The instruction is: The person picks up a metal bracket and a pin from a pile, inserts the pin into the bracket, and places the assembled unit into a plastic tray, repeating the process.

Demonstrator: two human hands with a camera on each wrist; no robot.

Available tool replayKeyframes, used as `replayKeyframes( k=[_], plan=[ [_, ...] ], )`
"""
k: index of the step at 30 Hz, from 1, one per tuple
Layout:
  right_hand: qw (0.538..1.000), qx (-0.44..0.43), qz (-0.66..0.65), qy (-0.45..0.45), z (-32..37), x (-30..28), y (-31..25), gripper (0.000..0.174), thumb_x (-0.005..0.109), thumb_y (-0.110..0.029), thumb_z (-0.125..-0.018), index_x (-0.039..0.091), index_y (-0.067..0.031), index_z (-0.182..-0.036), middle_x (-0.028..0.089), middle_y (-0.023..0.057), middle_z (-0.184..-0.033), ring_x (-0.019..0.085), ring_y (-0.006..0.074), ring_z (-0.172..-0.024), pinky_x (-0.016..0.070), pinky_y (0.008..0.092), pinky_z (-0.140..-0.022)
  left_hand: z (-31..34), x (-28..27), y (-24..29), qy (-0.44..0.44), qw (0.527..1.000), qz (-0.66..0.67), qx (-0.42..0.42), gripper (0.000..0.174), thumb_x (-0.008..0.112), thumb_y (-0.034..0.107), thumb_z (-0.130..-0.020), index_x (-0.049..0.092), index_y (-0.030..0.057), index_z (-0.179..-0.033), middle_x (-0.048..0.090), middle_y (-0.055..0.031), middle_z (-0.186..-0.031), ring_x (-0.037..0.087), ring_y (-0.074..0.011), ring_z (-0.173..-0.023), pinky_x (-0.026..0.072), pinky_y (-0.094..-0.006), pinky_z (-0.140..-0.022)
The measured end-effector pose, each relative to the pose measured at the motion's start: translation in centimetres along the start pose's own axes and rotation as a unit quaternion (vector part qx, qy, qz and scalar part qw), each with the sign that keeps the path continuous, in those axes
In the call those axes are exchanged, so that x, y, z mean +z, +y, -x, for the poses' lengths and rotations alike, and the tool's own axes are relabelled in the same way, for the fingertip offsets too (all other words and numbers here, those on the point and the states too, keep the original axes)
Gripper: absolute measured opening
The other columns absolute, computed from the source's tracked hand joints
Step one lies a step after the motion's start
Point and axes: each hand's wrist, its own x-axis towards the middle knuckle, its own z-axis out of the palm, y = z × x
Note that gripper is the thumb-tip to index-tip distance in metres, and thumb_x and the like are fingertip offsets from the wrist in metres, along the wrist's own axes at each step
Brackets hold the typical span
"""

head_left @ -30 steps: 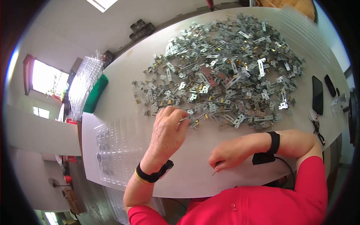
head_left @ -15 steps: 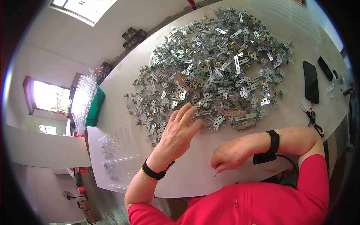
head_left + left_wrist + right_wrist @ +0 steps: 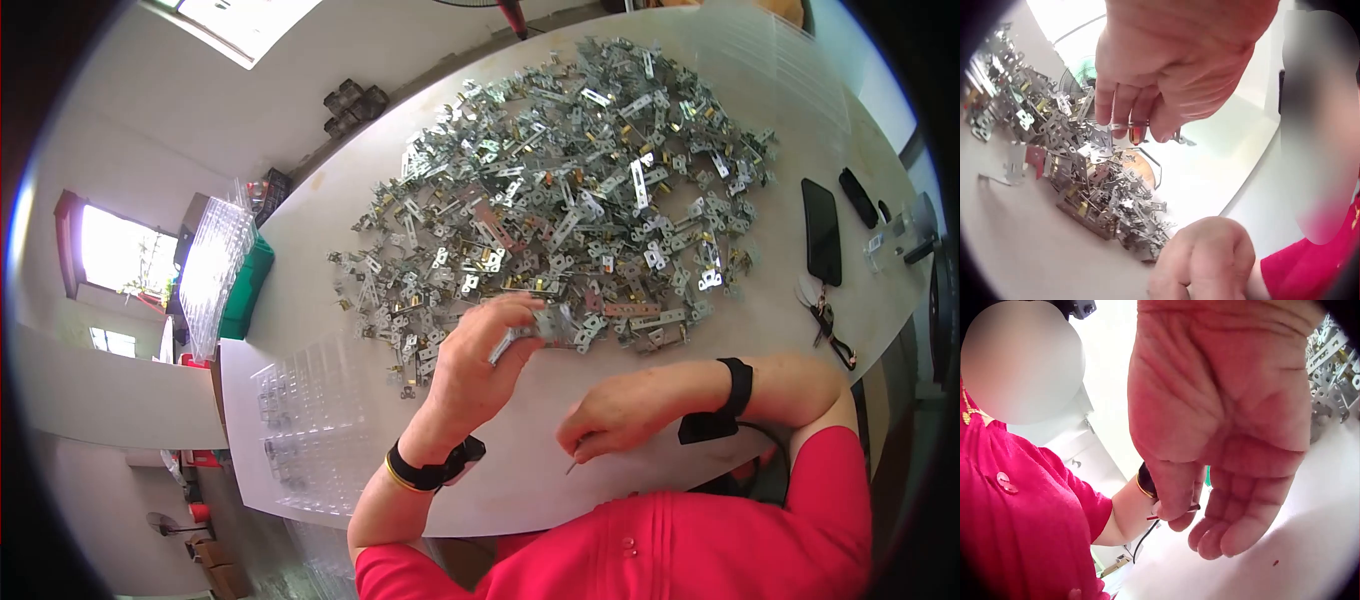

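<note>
My left hand [image 3: 470,365] is over the near edge of a large pile of small metal brackets [image 3: 560,215]. Between its thumb and fingers it pinches a flat metal bracket [image 3: 1137,127] with a brass-coloured piece on it; the fingers partly cover it. My right hand [image 3: 620,415] stays low in front of my body, to the right of the left hand. Its thumb and forefinger pinch a thin, short rod [image 3: 1175,513], whose tip pokes out below the hand in the head view; most of the rod is hidden.
Clear plastic trays [image 3: 310,425] lie on the table's left side. A phone [image 3: 822,232] and pliers [image 3: 826,322] lie at the right, near a dark slim object [image 3: 858,198]. Beyond the left edge stands a green bin [image 3: 247,290] with clear plastic sheets leaning on it.
My left hand moved right along the pile's near edge, spread its fingers over the brackets, then closed its thumb and fingers on one. The right hand has kept its place and its rod.
</note>
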Motion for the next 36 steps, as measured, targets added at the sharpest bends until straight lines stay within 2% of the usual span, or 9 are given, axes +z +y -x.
replayKeyframes(
  k=[2, 3, 4, 6, 7, 14, 19, 33, 36],
  plan=[
    [1.0, -0.009, 0.001, 0.021, -0.1, -0.3, -0.4, 0.022, 0.059, -0.025, -0.101, 0.063, -0.0035, -0.1, 0.065, 0.0152, -0.086, 0.062, 0.0325, -0.079, 0.0481, 0.0432, -0.073, 1.0, 0.4, -0.8, 0.043, 0.925, 0.285, -0.248, 0.016, 0.065, -0.003, -0.096, 0.06, -0.0001, -0.111, 0.073, -0.0121, -0.113, 0.069, -0.0244, -0.111, 0.0517, -0.0384, -0.1],
    [0.999, -0.02, -0.006, 0.045, -0.3, -0.6, -0.9, 0.021, 0.06, -0.025, -0.1, 0.065, -0.0044, -0.101, 0.066, 0.0131, -0.083, 0.064, 0.0288, -0.077, 0.0493, 0.0407, -0.072, 1.0, 0.5, -0.8, 0.079, 0.88, 0.402, -0.239, 0.013, 0.059, 0.002, -0.102, 0.058, -0.0016, -0.114, 0.073, -0.0135, -0.112, 0.069, -0.0194, -0.107, 0.0522, -0.0359, -0.1],
    [0.999, -0.018, 0.002, 0.043, -0.2, -1.0, -1.6, 0.021, 0.06, -0.025, -0.1, 0.065, -0.0044, -0.101, 0.066, 0.0131, -0.083, 0.064, 0.0288, -0.077, 0.0493, 0.0407, -0.072, 1.0, 0.4, -1.3, 0.085, 0.881, 0.402, -0.232, 0.013, 0.059, 0.002, -0.102, 0.058, -0.0016, -0.114, 0.073, -0.0135, -0.112, 0.069, -0.0194, -0.107, 0.0522, -0.0359, -0.1],
    [0.985, 0.023, -0.113, 0.128, 0.1, -1.6, -3.4, 0.017, 0.061, -0.023, -0.101, 0.065, -0.0057, -0.101, 0.066, 0.0088, -0.081, 0.065, 0.0219, -0.075, 0.0507, 0.0357, -0.07, 1.4, 0.6, -2.6, 0.112, 0.825, 0.508, -0.222, 0.012, 0.057, 0.002, -0.103, 0.059, -0.0001, -0.115, 0.073, -0.0143, -0.111, 0.07, -0.0218, -0.105, 0.053, -0.0364, -0.099],
    [0.983, 0.026, -0.107, 0.144, -0.1, -2.1, -3.6, 0.014, 0.062, -0.02, -0.102, 0.065, -0.0066, -0.102, 0.064, 0.0033, -0.079, 0.064, 0.0137, -0.074, 0.0508, 0.0307, -0.069, 1.5, 0.7, -3.0, 0.126, 0.822, 0.509, -0.222, 0.013, 0.056, 0.007, -0.105, 0.06, 0.001, -0.116, 0.072, -0.0142, -0.11, 0.07, -0.0228, -0.102, 0.0537, -0.0362, -0.097],
    [0.92, 0.011, -0.2, 0.337, -2.8, -3.3, -4.5, 0.01, 0.061, -0.017, -0.104, 0.062, -0.0076, -0.103, 0.061, -0.003, -0.08, 0.058, 0.0056, -0.072, 0.0483, 0.024, -0.064, 3.0, 0.4, -6.1, 0.117, 0.713, 0.647, -0.242, 0.017, 0.053, 0.015, -0.107, 0.061, 0.0028, -0.117, 0.072, -0.0136, -0.108, 0.071, -0.021, -0.097, 0.0562, -0.0325, -0.087],
    [0.891, -0.006, -0.189, 0.413, -4.7, -5.8, -5.7, 0.01, 0.057, -0.013, -0.105, 0.061, -0.0042, -0.106, 0.06, -0.0034, -0.079, 0.055, 0.004, -0.069, 0.0462, 0.0219, -0.06, 3.7, 0.1, -6.8, 0.124, 0.718, 0.644, -0.235, 0.02, 0.052, 0.019, -0.108, 0.06, 0.0027, -0.116, 0.07, -0.009, -0.099, 0.068, -0.0169, -0.083, 0.0565, -0.0305, -0.077],
    [0.869, 0.049, -0.058, 0.489, -6.3, -6.6, -5.2, 0.007, 0.063, -0.01, -0.1, 0.064, -0.0031, -0.102, 0.06, -0.0035, -0.072, 0.054, 0.0038, -0.065, 0.0443, 0.0235, -0.058, 4.2, 1.1, -7.0, 0.134, 0.766, 0.58, -0.242, 0.017, 0.057, 0.02, -0.107, 0.054, 0.0032, -0.109, 0.071, -0.0086, -0.098, 0.067, -0.0117, -0.084, 0.0553, -0.0269, -0.074],
    [0.87, 0.001, 0.008, 0.493, -6.0, -6.3, -5.7, 0.007, 0.064, -0.009, -0.099, 0.064, -0.0024, -0.099, 0.064, -0.001, -0.071, 0.055, 0.0047, -0.064, 0.045, 0.0253, -0.058, 4.1, 1.2, -6.7, 0.142, 0.778, 0.557, -0.255, 0.016, 0.056, 0.019, -0.107, 0.053, 0.003, -0.107, 0.071, -0.0087, -0.097, 0.066, -0.0111, -0.08, 0.0544, -0.0256, -0.07]
  ],
)
